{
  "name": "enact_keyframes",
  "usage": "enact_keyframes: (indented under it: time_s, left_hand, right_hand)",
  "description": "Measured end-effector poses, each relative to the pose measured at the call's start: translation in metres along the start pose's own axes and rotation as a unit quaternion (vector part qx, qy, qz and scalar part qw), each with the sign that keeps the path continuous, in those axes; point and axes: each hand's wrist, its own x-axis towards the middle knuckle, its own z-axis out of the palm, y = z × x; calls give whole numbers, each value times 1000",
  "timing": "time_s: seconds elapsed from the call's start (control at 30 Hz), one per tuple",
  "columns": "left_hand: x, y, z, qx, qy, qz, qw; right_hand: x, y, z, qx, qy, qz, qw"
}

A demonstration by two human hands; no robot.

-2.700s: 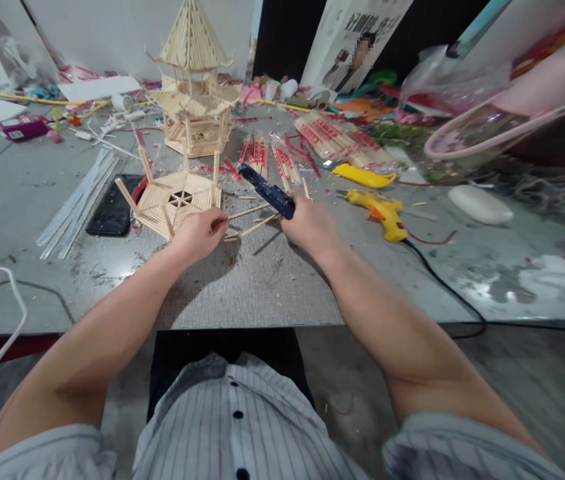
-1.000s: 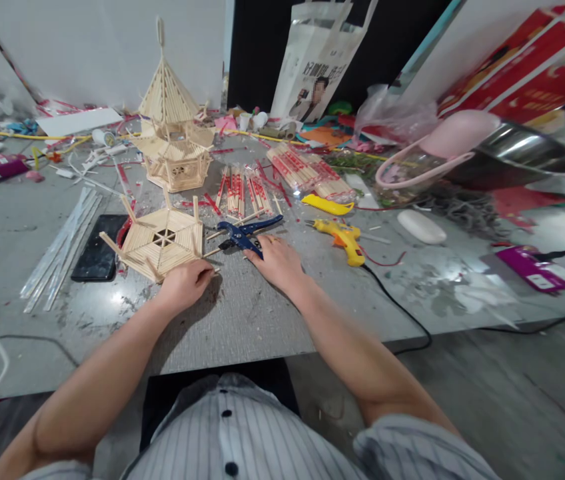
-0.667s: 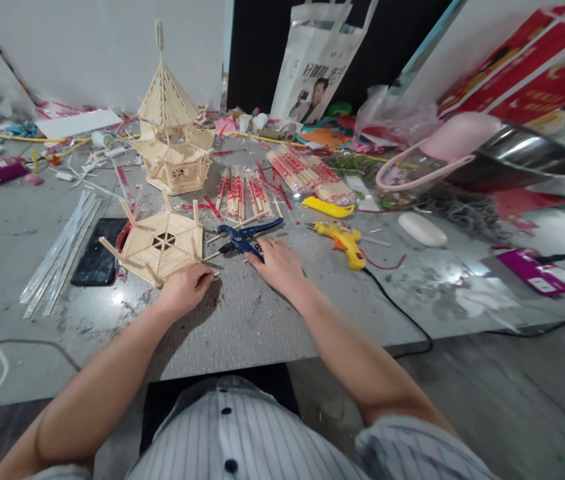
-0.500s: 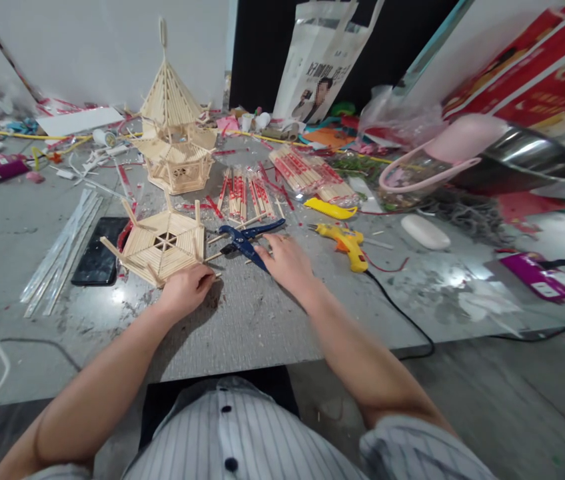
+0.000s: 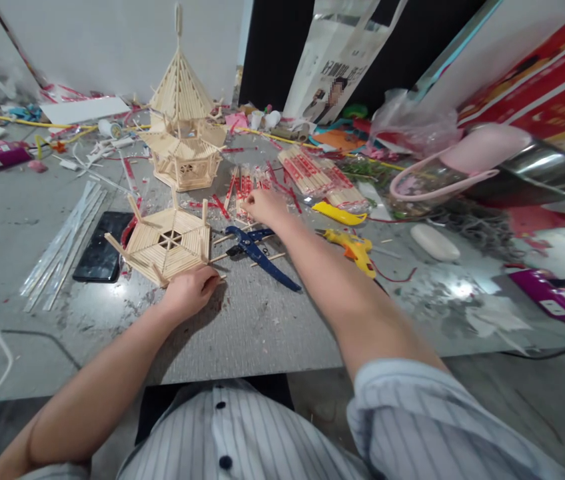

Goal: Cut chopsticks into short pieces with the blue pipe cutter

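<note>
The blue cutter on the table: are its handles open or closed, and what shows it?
Open: the blue cutter has its two handles spread apart in a V, with table showing between them.

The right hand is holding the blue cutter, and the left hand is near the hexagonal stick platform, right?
No: the head view shows the blue cutter lying on the table and the right hand at the red-wrapped sticks. The rest is right.

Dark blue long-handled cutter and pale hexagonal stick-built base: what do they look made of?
Cutter: perhaps painted metal, being smooth and mostly one dark blue; plastic is possible too. Base: apparently unfinished wood or bamboo, matt and straw-coloured, visibly built in parallel strips.
</note>
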Motion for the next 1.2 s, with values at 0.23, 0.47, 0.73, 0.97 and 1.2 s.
enact_keyframes:
  time_s: [0.23,0.47,0.73,0.97,1.2]
  left_hand:
    - [0,-3,3,-2,0,-1,1000]
    - [0,-1,0,5,-5,12,1000]
    - [1,-2,2,-3,-8,10,1000]
    - [0,-2,1,-3,-7,18,1000]
    - [1,-1,1,-3,-8,10,1000]
  right_hand:
    - [31,-5,7,96,-97,103,985]
    - [17,21,-7,258,-159,162,939]
    - [6,34,-9,340,-193,180,903]
    - [3,39,-8,349,-183,164,904]
    - [2,44,-9,359,-148,167,906]
